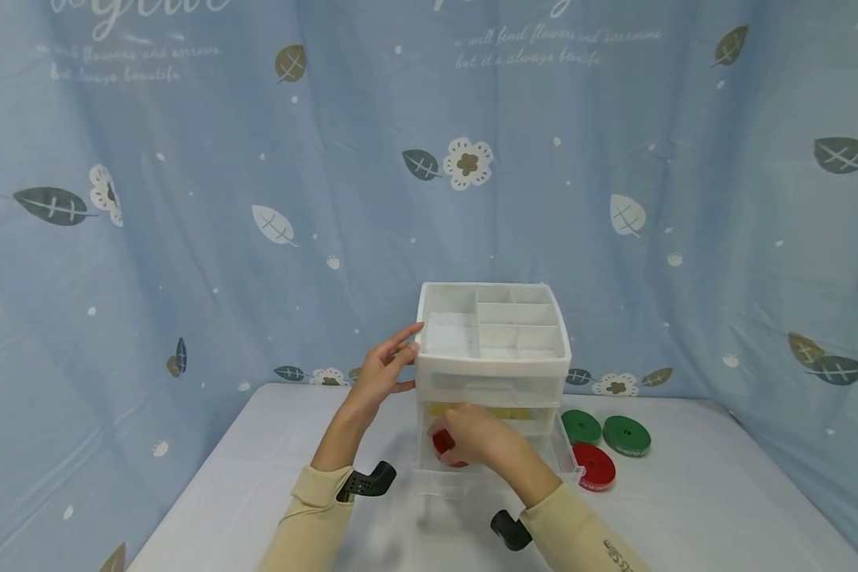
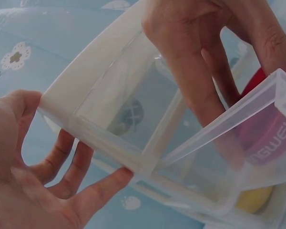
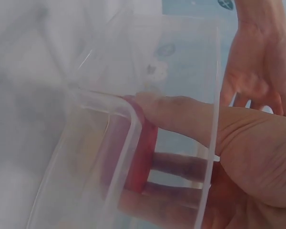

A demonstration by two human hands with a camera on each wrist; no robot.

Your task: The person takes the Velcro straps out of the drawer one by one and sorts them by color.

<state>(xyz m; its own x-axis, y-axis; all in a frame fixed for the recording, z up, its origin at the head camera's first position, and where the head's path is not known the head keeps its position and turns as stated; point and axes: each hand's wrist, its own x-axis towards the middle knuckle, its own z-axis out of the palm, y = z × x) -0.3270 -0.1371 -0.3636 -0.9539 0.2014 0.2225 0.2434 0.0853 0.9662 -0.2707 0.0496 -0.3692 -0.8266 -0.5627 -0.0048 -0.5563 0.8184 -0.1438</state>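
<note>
Steady the drawer unit (image 1: pixel 493 369) with the left hand (image 1: pixel 380 373), spread-fingered against its side; inside the open clear drawer (image 1: pixel 563 453), guide the red roll (image 1: pixel 443 442), gripped in the right hand (image 1: pixel 474 433), gently.

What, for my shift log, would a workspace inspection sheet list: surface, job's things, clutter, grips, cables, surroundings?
Surface: plain white tabletop.
Job's things: white-and-clear plastic drawer cabinet, transparent lower drawer pulled out; inside it, a rounded red roll with pale lettering.
Clutter: two flat, round green rolls and a second red roll, right of the cabinet.
Left grip: fingers touch the cabinet's side.
Right grip: holds the lettered roll.
Cables: nothing seen.
Surroundings: blue curtain printed with leaves and flowers.
</note>
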